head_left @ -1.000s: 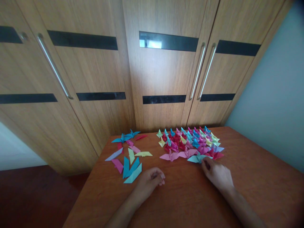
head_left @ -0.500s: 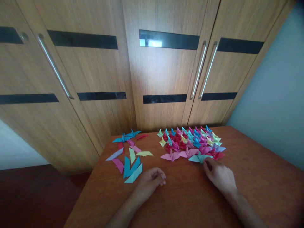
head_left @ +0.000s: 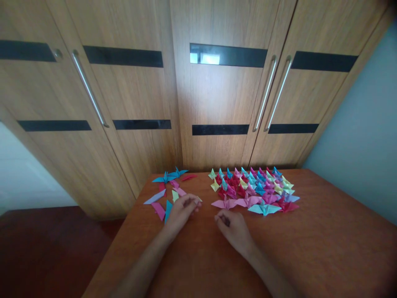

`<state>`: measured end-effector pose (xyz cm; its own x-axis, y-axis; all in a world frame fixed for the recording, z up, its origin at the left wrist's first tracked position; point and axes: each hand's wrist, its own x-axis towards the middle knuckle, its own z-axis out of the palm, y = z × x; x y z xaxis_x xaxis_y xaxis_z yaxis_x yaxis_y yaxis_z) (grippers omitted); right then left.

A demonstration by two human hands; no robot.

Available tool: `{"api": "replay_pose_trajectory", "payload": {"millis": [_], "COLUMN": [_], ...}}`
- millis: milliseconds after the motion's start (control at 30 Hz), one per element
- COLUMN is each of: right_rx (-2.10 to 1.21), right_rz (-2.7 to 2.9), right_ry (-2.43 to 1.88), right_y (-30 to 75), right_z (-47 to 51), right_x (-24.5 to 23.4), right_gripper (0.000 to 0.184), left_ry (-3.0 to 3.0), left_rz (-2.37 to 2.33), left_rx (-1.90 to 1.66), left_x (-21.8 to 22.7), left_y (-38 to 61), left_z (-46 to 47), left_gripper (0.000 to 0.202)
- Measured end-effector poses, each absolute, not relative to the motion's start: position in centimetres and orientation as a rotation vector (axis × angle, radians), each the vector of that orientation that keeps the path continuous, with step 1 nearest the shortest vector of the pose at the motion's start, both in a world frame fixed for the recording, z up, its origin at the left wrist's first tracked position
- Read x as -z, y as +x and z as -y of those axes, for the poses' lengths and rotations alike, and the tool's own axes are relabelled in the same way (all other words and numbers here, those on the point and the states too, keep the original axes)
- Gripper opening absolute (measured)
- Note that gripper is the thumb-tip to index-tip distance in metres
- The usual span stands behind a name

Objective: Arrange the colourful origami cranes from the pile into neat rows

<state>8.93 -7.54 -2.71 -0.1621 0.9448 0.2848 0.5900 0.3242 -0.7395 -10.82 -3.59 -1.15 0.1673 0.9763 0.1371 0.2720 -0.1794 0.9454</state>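
Note:
My left hand [head_left: 182,210] is over the loose folded papers, its fingers curled. The tip of a pale yellow folded paper [head_left: 200,200] shows beside its fingertips; whether they grip it is hidden. To its right, my right hand [head_left: 235,231] hovers with fingers curled and nothing visible in them. Just beyond it stands a pink paper crane [head_left: 226,203] with spread wings. A light turquoise crane [head_left: 264,208] stands at the front of the rows, apart from my hands. A blue folded paper [head_left: 168,210] is partly covered by my left hand.
Several rows of colourful paper cranes [head_left: 249,188] fill the back right of the wooden table [head_left: 328,231]. Two blue cranes [head_left: 165,178] and flat folded pieces, such as a lilac one [head_left: 154,197], lie at back left. A wooden wardrobe [head_left: 214,153] stands behind.
My right hand has left the light turquoise crane and moved left. My left hand has moved forward and left over the folded papers. The view has shifted slightly.

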Motion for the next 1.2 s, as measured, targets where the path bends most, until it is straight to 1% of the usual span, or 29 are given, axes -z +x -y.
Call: {"api": "replay_pose_trajectory", "payload": {"millis": [67,100,267,400,733,1000,1200], "right_rx": [-0.628,-0.627,-0.595,-0.581,-0.565,-0.566,-0.610], "right_rz": [1.877,1.886,1.944,1.968,1.976,1.969,1.953], "right_ry": [-1.350,-1.355,-1.355,-1.357,-1.357,-1.371,-1.347], "right_y": [8.1,7.9,7.8,7.8,7.7,7.7,7.8], "right_z": [7.5,7.6,8.1,8.4,8.4,8.5,8.4], "right_x": [3.5,4.0,5.1,4.8,4.6,4.6,4.5], "right_gripper": [0.022,0.022,0.021,0.021,0.020,0.020,0.022], "left_ry": [1.845,1.869,1.892,1.951,2.325,2.458,2.437], "left_rz": [-1.537,-1.628,-2.048,-2.274,-2.366,-2.285,-2.244], "left_rx": [-1.061,-1.064,-1.016,-0.878,-0.553,-0.171,-0.065], "left_x": [0.8,0.5,-0.8,-1.3,-2.9,-2.1,-1.3], "left_y": [-12.9,-14.1,-19.9,-21.7,-18.4,-15.6,-15.5], "left_z": [1.7,0.8,-3.6,-5.9,-8.7,-11.4,-11.3], "left_gripper": [0.025,0.024,0.026,0.030,0.041,0.035,0.021]}}
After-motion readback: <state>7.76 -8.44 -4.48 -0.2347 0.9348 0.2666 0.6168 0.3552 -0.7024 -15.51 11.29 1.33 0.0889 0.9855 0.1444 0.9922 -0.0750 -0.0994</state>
